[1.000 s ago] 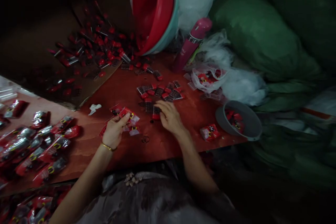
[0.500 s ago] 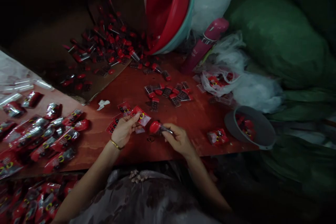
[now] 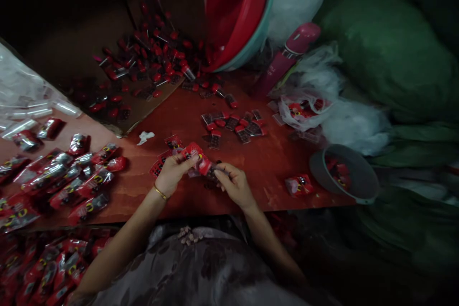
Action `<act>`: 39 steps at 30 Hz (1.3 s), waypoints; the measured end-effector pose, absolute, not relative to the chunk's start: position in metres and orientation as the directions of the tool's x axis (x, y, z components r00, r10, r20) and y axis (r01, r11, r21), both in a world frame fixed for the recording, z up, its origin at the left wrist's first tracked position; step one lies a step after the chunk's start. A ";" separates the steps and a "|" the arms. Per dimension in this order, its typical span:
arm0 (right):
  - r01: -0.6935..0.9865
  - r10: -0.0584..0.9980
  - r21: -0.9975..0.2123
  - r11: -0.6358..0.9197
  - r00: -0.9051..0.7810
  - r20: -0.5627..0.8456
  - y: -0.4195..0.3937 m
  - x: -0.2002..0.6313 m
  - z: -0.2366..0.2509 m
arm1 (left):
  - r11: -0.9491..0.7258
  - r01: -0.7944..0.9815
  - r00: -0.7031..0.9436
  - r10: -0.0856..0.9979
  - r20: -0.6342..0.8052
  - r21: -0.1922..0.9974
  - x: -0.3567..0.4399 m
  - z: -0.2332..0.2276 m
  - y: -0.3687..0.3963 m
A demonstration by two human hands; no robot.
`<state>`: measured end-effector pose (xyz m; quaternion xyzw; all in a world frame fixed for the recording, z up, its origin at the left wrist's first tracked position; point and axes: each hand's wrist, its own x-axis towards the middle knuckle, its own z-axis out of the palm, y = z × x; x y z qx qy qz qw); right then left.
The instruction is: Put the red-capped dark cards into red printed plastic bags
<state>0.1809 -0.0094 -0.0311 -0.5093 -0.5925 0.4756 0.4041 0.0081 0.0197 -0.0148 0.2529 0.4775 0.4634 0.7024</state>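
My left hand [image 3: 169,173] is closed on a small red printed plastic packet [image 3: 192,151], which points toward my right hand. My right hand [image 3: 235,189] pinches a small red-headed clear tube [image 3: 213,173] with dark parts. Its red head meets the packet's near-right end; whether it is inside the film or only against it I cannot tell. Flat red printed packets [image 3: 173,142] lie just behind my left hand. Beyond both hands, several red-and-dark blister pieces [image 3: 232,123] are spread on the red tabletop [image 3: 272,162].
An open cardboard box [image 3: 158,110] spills red-headed pieces at the back left. Filled packets [image 3: 77,177] cover the table's left side. A tilted red basin [image 3: 256,5], a pink flask [image 3: 279,64], a plastic bag [image 3: 322,117] and a grey bowl [image 3: 315,167] stand right.
My right hand has brought the red-headed tube left and up to the packet, closing the gap between them. The view has shifted slightly.
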 end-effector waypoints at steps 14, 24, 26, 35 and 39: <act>0.100 0.997 -0.995 -0.018 0.076 -0.011 -0.015 0.147 -0.044 | 0.360 -0.557 0.030 0.909 -0.415 0.748 0.032 -0.028 0.011; -0.223 0.985 -0.960 -0.167 -0.006 -0.170 -0.012 0.150 -0.049 | 0.252 -0.171 -0.009 0.966 -0.258 0.952 0.019 -0.027 0.008; -0.231 0.983 -0.958 -0.168 0.029 -0.180 -0.012 0.149 -0.047 | 0.214 -0.154 0.005 0.976 -0.216 0.965 0.020 -0.024 0.007; -0.294 0.956 -0.911 -0.290 -0.056 -0.286 -0.013 0.146 -0.042 | 0.264 -0.200 0.014 0.964 -0.267 0.944 0.019 -0.020 0.015; 0.191 0.995 -0.977 -0.094 0.042 -0.087 -0.014 0.171 -0.051 | 0.268 -0.149 -0.070 0.957 -0.281 0.952 0.009 -0.024 0.025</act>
